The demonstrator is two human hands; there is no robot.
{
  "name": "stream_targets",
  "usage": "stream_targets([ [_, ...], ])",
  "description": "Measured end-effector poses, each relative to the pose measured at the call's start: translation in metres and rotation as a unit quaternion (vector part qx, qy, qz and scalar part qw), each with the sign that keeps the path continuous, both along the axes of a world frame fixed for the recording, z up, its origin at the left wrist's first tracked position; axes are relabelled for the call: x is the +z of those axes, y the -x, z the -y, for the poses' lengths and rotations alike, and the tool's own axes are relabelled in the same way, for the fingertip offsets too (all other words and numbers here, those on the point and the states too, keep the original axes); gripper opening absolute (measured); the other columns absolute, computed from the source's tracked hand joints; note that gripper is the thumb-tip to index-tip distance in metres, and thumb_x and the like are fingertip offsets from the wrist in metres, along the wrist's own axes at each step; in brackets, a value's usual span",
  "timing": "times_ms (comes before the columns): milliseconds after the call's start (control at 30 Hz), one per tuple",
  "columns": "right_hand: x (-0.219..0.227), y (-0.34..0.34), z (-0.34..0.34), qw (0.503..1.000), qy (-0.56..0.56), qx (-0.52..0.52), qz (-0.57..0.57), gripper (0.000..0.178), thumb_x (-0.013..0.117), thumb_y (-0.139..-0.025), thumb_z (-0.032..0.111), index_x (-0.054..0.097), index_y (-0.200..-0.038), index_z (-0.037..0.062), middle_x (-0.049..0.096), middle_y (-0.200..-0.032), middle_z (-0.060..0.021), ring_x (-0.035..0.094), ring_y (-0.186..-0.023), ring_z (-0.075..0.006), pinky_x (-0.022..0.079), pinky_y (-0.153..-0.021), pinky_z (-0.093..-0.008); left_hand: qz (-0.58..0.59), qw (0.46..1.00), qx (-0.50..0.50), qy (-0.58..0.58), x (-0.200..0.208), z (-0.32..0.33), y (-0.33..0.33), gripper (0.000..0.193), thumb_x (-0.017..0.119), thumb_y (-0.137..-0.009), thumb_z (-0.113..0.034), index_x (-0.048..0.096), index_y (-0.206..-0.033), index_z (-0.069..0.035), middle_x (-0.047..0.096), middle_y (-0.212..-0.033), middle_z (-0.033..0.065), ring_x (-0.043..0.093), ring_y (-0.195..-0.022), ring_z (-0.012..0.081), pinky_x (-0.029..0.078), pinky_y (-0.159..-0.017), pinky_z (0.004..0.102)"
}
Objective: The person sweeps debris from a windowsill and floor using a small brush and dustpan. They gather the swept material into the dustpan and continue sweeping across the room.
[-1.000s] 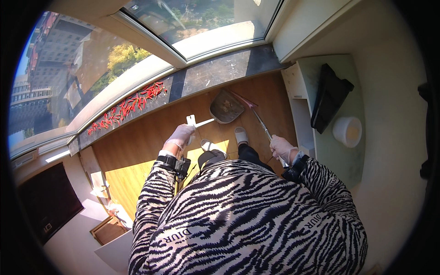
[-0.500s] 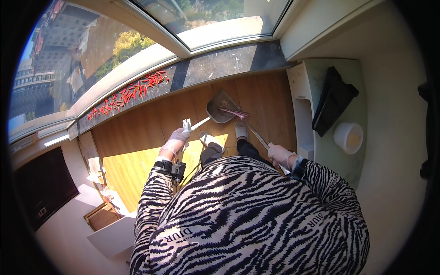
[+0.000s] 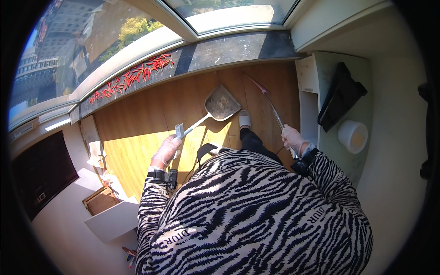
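My left hand, in a thin see-through glove, is closed round the pale handle of a long-handled dustpan. The grey pan rests on or just above the wooden floor beyond my feet, with greyish-brown debris in it. My right hand, gloved the same way, grips the silvery stick of a broom. Its narrow pinkish head points away over the floor, right of the dustpan and apart from it. Whether the head touches the floor I cannot tell. A light slipper on my right foot shows between the two tools.
Red chili peppers lie spread along the dark windowsill. On the right stands a cabinet whose pale green top holds a black angular object and a white tub. A white panel and wooden frame are at lower left.
The broom head has swung right and away from over the dustpan, uncovering the debris inside. My left hand has shifted slightly left and down, and my view has moved a little.
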State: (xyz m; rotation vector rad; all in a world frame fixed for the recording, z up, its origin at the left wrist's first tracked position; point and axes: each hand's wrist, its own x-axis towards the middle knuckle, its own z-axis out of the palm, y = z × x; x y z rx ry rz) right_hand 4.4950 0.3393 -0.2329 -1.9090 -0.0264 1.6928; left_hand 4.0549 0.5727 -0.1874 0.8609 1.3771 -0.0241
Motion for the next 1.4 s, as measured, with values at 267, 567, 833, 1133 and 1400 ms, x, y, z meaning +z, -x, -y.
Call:
stream_targets([
  [267, 0.004, 0.000, 0.011, 0.996, 0.062, -0.067, -0.012, 0.005, 0.049, -0.089, 0.015, 0.050, -0.088, 0.0100, 0.050, -0.065, -0.0032, 0.046, -0.046, -0.0147, 0.039, -0.042, -0.0315, -0.018, 1.000, -0.024, 0.010, 0.002, -0.003, 0.008, 0.037, 0.060, -0.090, -0.017, 0.058, -0.125, -0.004, 0.045, -0.072, -0.0057, 0.038, -0.053, 0.0054, 0.031, -0.046, 0.0221],
  [567, -0.009, -0.039, 0.019, 0.986, 0.030, -0.160, -0.026, 0.012, 0.048, -0.092, 0.016, 0.050, -0.081, 0.0116, 0.050, -0.068, -0.0025, 0.046, -0.051, -0.0116, 0.041, -0.045, -0.0293, 0.007, 0.999, 0.041, -0.014, -0.017, 0.005, 0.005, 0.032, 0.063, -0.089, -0.017, 0.059, -0.119, -0.005, 0.050, -0.075, -0.0046, 0.044, -0.056, 0.0066, 0.036, -0.050, 0.0218],
  [833, -0.024, -0.088, 0.054, 0.978, 0.051, -0.201, -0.016, 0.018, 0.044, -0.101, 0.022, 0.046, -0.084, 0.0144, 0.050, -0.069, 0.0019, 0.044, -0.049, -0.0059, 0.041, -0.045, -0.0221, 0.014, 0.998, 0.062, -0.019, -0.015, 0.026, -0.031, 0.033, 0.061, -0.091, -0.014, 0.061, -0.123, -0.005, 0.050, -0.075, -0.0050, 0.045, -0.057, 0.0059, 0.036, -0.050, 0.0215],
  [1133, -0.020, -0.064, 0.047, 0.986, 0.073, -0.149, 0.009, 0.018, 0.047, -0.098, 0.019, 0.054, -0.083, 0.0119, 0.050, -0.068, -0.0016, 0.048, -0.052, -0.0099, 0.044, -0.048, -0.0254, 0.018, 0.997, 0.067, -0.033, -0.034, 0.018, 0.000, 0.032, 0.062, -0.091, -0.014, 0.062, -0.122, -0.006, 0.053, -0.078, -0.0044, 0.049, -0.061, 0.0063, 0.039, -0.052, 0.0224],
  [1400, 0.028, -0.048, 0.056, 0.995, 0.086, -0.025, -0.034, 0.049, 0.051, -0.100, 0.008, 0.037, -0.147, 0.0107, 0.044, -0.069, 0.0000, 0.040, -0.051, -0.0118, 0.035, -0.046, -0.0228, 0.053, 0.991, 0.097, -0.076, -0.047, 0.004, 0.036, 0.029, 0.063, -0.093, -0.017, 0.065, -0.118, -0.002, 0.056, -0.083, -0.0041, 0.048, -0.069, 0.0057, 0.036, -0.060, 0.0216],
])
